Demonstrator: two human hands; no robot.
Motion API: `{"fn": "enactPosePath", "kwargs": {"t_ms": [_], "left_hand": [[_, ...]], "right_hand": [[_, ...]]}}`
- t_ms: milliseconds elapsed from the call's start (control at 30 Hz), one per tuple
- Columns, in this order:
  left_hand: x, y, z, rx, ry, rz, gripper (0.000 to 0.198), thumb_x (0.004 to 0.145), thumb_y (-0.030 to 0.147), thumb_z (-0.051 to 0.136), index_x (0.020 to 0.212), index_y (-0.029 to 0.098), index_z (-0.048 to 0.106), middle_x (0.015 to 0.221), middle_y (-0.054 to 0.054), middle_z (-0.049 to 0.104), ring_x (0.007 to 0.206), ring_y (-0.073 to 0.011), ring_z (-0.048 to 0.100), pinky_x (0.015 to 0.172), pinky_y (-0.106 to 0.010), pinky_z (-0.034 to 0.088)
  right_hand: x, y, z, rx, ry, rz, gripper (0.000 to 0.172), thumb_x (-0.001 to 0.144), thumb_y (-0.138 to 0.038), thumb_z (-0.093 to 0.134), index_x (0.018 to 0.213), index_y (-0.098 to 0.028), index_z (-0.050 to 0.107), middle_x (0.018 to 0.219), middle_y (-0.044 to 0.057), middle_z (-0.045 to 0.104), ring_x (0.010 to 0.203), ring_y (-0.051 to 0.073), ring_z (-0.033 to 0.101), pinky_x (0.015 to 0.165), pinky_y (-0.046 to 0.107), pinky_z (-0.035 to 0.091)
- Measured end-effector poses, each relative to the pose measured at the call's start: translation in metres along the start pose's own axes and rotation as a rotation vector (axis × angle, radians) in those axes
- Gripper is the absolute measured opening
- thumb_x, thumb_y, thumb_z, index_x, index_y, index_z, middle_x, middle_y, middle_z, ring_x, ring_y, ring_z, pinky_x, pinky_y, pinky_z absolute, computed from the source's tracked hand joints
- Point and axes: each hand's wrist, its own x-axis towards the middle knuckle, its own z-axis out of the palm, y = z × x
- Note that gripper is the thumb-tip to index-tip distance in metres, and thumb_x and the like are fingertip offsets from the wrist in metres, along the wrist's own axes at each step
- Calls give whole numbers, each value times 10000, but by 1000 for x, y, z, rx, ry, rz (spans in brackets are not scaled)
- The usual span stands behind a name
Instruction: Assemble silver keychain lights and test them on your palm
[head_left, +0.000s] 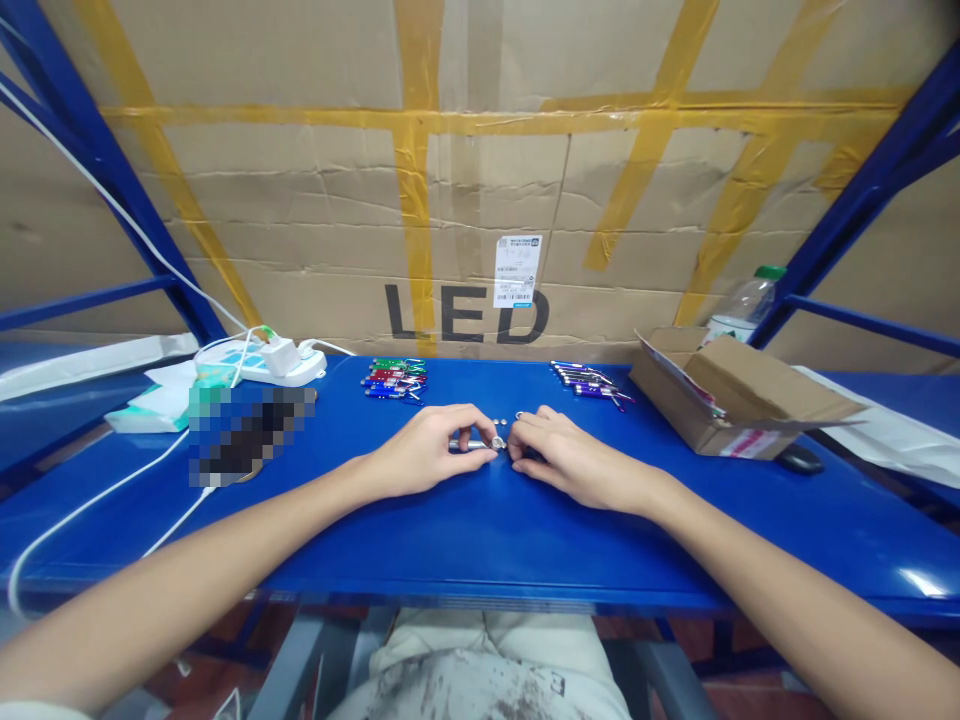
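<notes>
A: What is the left hand doing?

B: It is pinching a small silver tube between thumb and fingers. The tube is lying sideways in that grasp, its round end pointing toward the right hand.

A: And is the right hand gripping something too?

B: I cannot tell. Its fingers are curling narrowly just beside the tube's round end, hiding whatever they may be holding.

A: What is sitting close by?

B: A few tiny silver pieces are resting on the blue tabletop, just beyond the gap between the hands. A small ring is showing just past the right fingertips.

A: And farther out?

B: Green, red and blue tubes are lying in a row beyond the left hand; purple and blue ones are lying beyond the right. An open cardboard box is standing well to the right hand's right, with a dark rounded object beside it. Well to the left hand's left, a white power strip is carrying a plug.
</notes>
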Motion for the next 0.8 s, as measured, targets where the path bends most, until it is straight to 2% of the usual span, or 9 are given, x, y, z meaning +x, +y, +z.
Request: {"fn": "enactPosePath", "kwargs": {"t_ms": [200, 433, 633, 800], "left_hand": [[0, 0, 0, 10, -9, -1, 158, 979, 338, 731, 1061, 204, 732, 971, -17, 722, 794, -146, 609, 749, -261, 477], [0, 0, 0, -6, -16, -2, 163, 981, 337, 726, 1073, 203, 732, 974, -15, 727, 784, -141, 604, 742, -257, 475], [0, 1, -1, -8, -7, -8, 151, 979, 331, 728, 1061, 204, 733, 978, -13, 729, 781, -139, 597, 739, -259, 471], [0, 2, -1, -13, -13, -14, 160, 980, 338, 720, 1066, 204, 735, 989, -20, 736, 788, -145, 600, 749, -267, 481]], "right_hand": [[1, 0, 1, 48, 0, -4, 73, 1095, -213, 534, 1039, -228, 579, 1033, 66, 651, 979, 261, 524, 875, 397, 411], [2, -5, -2, 30, -10, -13, 184, 1136, -272, 464, 1021, -227, 600, 995, 65, 665, 951, 259, 526, 877, 412, 402], [2, -4, -3, 81, -55, -36, 122, 1116, -283, 552, 1033, -235, 626, 1079, 61, 712, 1050, 273, 561, 927, 432, 389], [2, -1, 0, 62, -17, -25, 148, 1123, -277, 513, 1063, -234, 642, 1058, 76, 703, 1010, 272, 549, 892, 421, 403]]}}
